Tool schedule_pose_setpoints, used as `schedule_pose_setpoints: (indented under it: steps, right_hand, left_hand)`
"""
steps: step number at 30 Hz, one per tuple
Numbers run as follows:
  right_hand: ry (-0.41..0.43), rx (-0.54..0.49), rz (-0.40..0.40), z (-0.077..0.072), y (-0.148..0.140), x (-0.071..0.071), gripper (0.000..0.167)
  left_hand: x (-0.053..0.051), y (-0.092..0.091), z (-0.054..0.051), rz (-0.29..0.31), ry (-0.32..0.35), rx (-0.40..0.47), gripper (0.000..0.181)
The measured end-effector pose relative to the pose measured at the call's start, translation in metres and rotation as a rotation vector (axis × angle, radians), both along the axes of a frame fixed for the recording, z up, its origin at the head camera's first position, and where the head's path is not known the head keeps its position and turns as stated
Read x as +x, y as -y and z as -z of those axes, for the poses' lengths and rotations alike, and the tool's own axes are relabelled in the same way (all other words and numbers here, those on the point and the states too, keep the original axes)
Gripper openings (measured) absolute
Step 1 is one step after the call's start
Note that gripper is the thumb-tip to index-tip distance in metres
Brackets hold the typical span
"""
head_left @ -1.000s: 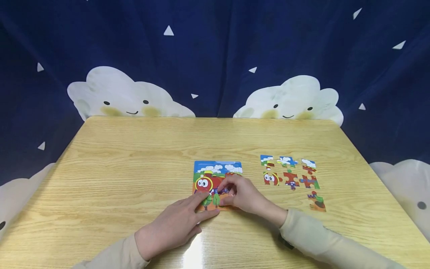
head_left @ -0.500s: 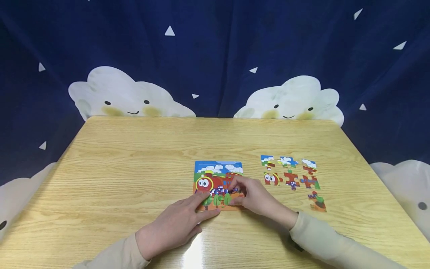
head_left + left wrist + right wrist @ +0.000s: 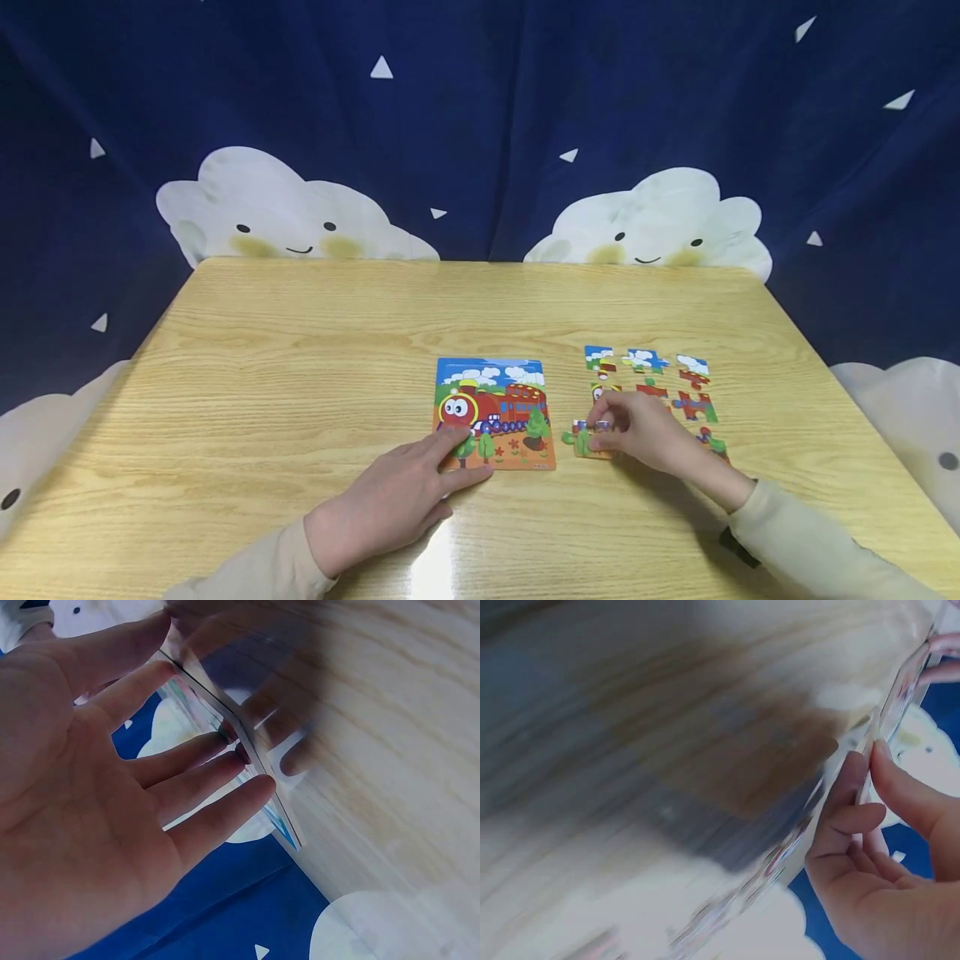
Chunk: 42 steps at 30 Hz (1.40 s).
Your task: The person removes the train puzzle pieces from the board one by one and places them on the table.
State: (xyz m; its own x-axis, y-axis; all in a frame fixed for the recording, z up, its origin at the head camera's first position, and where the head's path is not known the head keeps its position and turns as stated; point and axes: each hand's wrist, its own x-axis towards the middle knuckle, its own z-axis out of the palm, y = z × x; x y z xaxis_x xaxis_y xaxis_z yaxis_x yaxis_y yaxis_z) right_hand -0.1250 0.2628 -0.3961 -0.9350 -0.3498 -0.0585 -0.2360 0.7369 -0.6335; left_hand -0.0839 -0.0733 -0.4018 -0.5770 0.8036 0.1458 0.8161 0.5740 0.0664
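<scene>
In the head view a flat square board [image 3: 517, 448] with a train picture lies on the table. My left hand [image 3: 386, 504] rests its straight fingers on the board's lower left corner. In the left wrist view those outstretched fingers [image 3: 206, 817] touch the board's edge. To the right of the board, my right hand [image 3: 648, 429] pinches a jigsaw piece [image 3: 583, 445] with a green tree and orange ground. In the right wrist view the thumb and fingers hold that thin piece [image 3: 867, 769] nearly edge-on.
Loose jigsaw pieces lie in rows at the right, including a cloud piece [image 3: 692, 365], a blue-sky piece [image 3: 598, 357] and a red-and-blue piece [image 3: 696, 406]. My right hand partly covers others. A navy curtain [image 3: 480, 125] hangs behind the wooden table [image 3: 300, 333].
My right hand has moved right from over the board to the loose pieces, carrying the pinched jigsaw piece. The left hand has stayed on the board's corner.
</scene>
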Motion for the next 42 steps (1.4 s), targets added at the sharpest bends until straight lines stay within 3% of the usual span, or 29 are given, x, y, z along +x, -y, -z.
schedule_pose_setpoints:
  steps: [10, 21, 32, 42]
  right_hand:
    - [-0.077, 0.154, 0.045, -0.003, -0.044, 0.001, 0.023]
    - [-0.088, 0.249, 0.092, -0.004, -0.071, 0.01, 0.028]
    - [-0.097, 0.266, 0.122, -0.002, -0.075, 0.011, 0.031]
    - [-0.125, 0.228, 0.114, -0.003, -0.075, 0.011, 0.031]
  left_hand:
    - [-0.001, 0.0, -0.001, 0.005, -0.012, -0.022, 0.058]
    - [0.0, -0.001, -0.001, 0.012, -0.029, -0.042, 0.056]
    - [0.0, -0.002, -0.002, -0.009, 0.016, -0.048, 0.056]
    - [-0.001, -0.001, -0.003, -0.012, 0.004, -0.049, 0.054]
